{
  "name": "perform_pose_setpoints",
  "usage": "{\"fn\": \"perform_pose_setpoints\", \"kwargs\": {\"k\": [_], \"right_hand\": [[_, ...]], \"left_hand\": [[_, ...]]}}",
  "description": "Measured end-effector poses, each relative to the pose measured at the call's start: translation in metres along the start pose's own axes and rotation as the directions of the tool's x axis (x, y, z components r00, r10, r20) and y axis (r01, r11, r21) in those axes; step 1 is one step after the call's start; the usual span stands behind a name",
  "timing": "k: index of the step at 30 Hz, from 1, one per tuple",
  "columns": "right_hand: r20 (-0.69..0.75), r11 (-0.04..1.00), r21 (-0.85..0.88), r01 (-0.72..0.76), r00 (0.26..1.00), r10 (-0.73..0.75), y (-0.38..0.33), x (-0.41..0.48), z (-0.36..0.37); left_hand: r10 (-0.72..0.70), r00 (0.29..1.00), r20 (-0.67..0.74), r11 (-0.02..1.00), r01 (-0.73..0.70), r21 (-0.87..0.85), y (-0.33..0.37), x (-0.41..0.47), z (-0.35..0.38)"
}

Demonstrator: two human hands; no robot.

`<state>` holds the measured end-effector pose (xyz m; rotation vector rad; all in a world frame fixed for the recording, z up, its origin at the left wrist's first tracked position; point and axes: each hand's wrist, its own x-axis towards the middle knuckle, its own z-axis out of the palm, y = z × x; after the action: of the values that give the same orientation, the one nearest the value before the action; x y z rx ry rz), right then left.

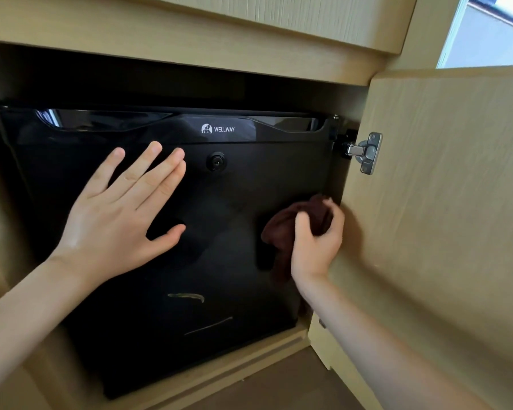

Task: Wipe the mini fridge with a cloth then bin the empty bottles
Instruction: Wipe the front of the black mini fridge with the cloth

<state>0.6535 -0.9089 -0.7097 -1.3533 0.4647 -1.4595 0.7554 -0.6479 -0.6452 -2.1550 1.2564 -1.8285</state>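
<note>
Black mini fridge wiped inside a wooden cabinet.

At centre left the left hand [122,214] lies flat, fingers spread wide, on the closed door of the mini fridge [219,184], which fills the frame's middle. At centre right the right hand [319,241] grips a bunched dark brown cloth [282,229] against the door's right edge, beside the open cabinet door [444,202] and its hinge [367,152].

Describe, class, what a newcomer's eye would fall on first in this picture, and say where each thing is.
First comes the glossy black mini fridge filling the wooden cabinet recess, its white WELLWAY logo at top centre. Next, the left hand spread flat on the fridge door, and the right hand gripping a dark reddish-brown cloth near the door's right edge. Two pale streaks mark the lower door, and a silver hinge shines on the open cabinet door at right.
</note>
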Motion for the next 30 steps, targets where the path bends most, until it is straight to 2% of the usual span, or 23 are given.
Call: {"fn": "perform_pose_setpoints", "kwargs": {"k": [4,9,12,17,19,22,28,30], "right_hand": [[-0.019,0.991,0.058,0.122,0.992,-0.121,-0.019,0.021,0.017],[0.034,0.998,-0.013,0.057,0.998,-0.056,0.014,-0.005,-0.008],[0.056,0.995,-0.047,0.085,0.995,-0.082,0.013,-0.001,-0.01],[0.033,0.969,0.064,0.239,0.97,-0.241,-0.027,0.028,0.02],[0.009,0.963,0.095,0.251,0.967,-0.253,-0.031,0.03,0.026],[-0.022,0.975,0.085,0.203,0.979,-0.202,-0.018,0.025,0.021],[-0.061,0.996,-0.009,-0.094,0.994,0.093,0.022,-0.013,-0.005],[-0.074,0.991,-0.021,-0.131,0.989,0.13,0.017,-0.011,-0.003]], "left_hand": [[0.007,1.0,-0.017,1.0,-0.007,0.001,-0.001,-0.001,0.002],[0.009,1.0,-0.021,1.0,-0.009,0.011,0.0,-0.001,0.002],[0.006,1.0,-0.018,1.0,-0.006,0.01,-0.001,-0.001,0.001],[0.007,1.0,-0.021,1.0,-0.007,0.005,-0.001,-0.002,0.002],[0.011,1.0,-0.024,1.0,-0.01,0.006,-0.001,-0.002,0.002],[0.008,1.0,-0.024,1.0,-0.008,0.0,-0.001,-0.001,0.002],[0.005,1.0,-0.019,1.0,-0.005,0.004,-0.001,-0.001,0.002],[0.003,1.0,-0.013,1.0,-0.002,0.003,-0.001,-0.001,0.001]]}}
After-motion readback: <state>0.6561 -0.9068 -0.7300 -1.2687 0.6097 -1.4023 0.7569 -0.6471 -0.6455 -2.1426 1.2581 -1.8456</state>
